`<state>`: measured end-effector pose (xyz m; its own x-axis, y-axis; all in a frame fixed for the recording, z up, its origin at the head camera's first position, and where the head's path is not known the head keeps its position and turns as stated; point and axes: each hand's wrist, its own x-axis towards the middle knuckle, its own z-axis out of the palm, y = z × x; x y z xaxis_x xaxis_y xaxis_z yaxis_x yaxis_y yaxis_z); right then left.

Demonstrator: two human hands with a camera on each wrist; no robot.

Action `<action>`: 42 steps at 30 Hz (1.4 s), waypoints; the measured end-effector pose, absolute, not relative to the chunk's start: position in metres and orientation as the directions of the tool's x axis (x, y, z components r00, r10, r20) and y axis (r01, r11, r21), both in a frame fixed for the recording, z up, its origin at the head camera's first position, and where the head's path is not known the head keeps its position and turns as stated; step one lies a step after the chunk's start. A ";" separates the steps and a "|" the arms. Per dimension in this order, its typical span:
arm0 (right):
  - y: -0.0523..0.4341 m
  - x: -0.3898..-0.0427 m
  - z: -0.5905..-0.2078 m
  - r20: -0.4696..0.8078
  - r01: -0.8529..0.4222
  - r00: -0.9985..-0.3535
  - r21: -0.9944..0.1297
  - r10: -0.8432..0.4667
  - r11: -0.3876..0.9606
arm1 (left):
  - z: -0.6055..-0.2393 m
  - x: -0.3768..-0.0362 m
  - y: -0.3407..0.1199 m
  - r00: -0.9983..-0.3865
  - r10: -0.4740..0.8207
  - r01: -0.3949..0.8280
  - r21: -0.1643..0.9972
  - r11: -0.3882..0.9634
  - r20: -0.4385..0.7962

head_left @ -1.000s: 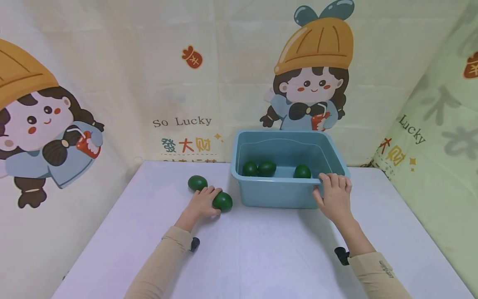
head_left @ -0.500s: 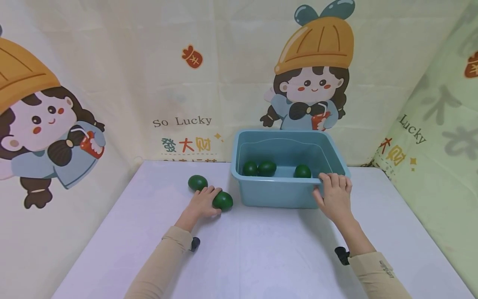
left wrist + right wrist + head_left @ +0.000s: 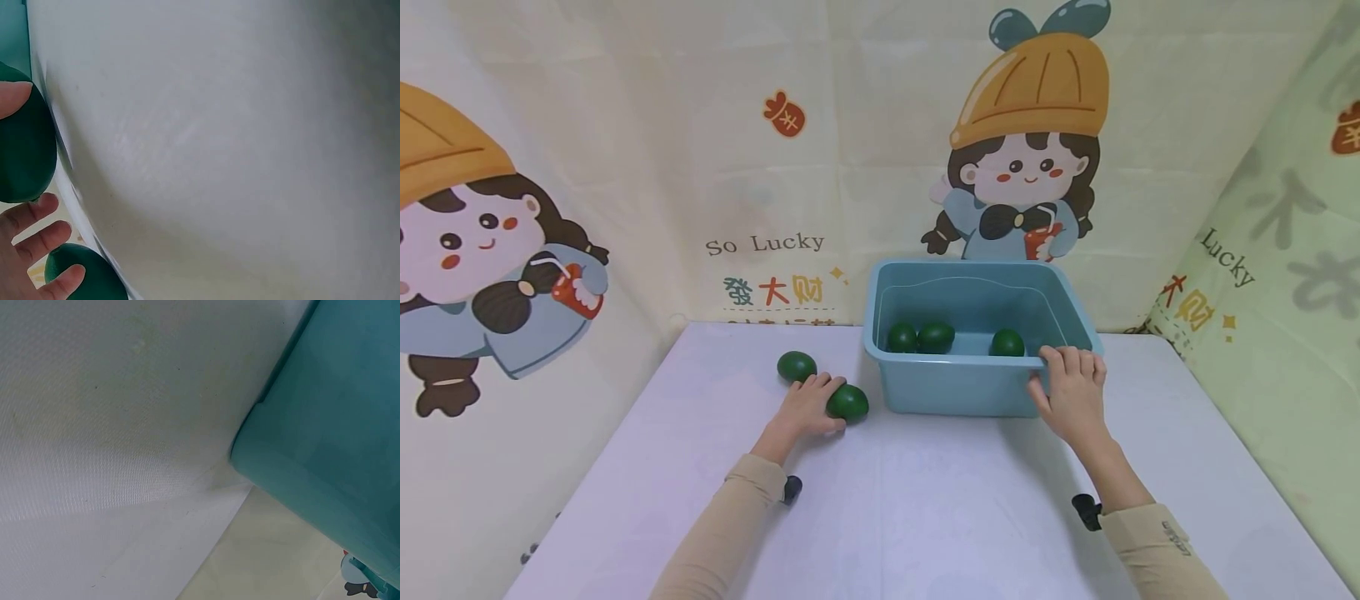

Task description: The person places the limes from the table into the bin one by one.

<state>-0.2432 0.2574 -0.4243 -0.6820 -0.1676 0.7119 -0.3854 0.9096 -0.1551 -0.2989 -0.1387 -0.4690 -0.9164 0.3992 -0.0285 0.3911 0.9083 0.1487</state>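
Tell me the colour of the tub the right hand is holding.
The tub is light teal blue, clearest in the head view; the right hand grips its near rim.

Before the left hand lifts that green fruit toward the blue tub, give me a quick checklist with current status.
1. Left hand on the near fruit: ok, the fingers and thumb wrap it on the table.
2. Right hand steadying the tub: ok, its fingers hook over the near right rim.
3. Room in the tub: ok, three fruits lie at the bottom with bare floor showing.
4. Second fruit out of the way: ok, it sits on the table behind the left hand, away from the tub.
5. Firmness of the hold: cannot tell, the fruit has not been lifted yet.
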 end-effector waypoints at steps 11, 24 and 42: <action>0.258 -0.245 -0.426 0.733 -0.401 -0.658 -0.146 -0.173 0.904 | -0.470 -0.299 -0.138 -0.918 0.396 0.389 0.182 0.903 0.001; 0.258 -0.245 -0.427 0.733 -0.400 -0.658 -0.145 -0.173 0.905 | -0.464 -0.294 -0.139 -0.937 0.350 0.344 0.248 0.906 0.021; 0.258 -0.245 -0.427 0.740 -0.403 -0.650 -0.139 -0.175 0.905 | -0.459 -0.290 -0.143 -0.943 0.323 0.332 0.280 0.901 0.080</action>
<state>-0.2446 0.2575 -0.4265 -0.6496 -0.1754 0.7397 -0.4029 0.9046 -0.1394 -0.2897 -0.1434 -0.4588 -0.9430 0.3229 0.0802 0.3322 0.9006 0.2804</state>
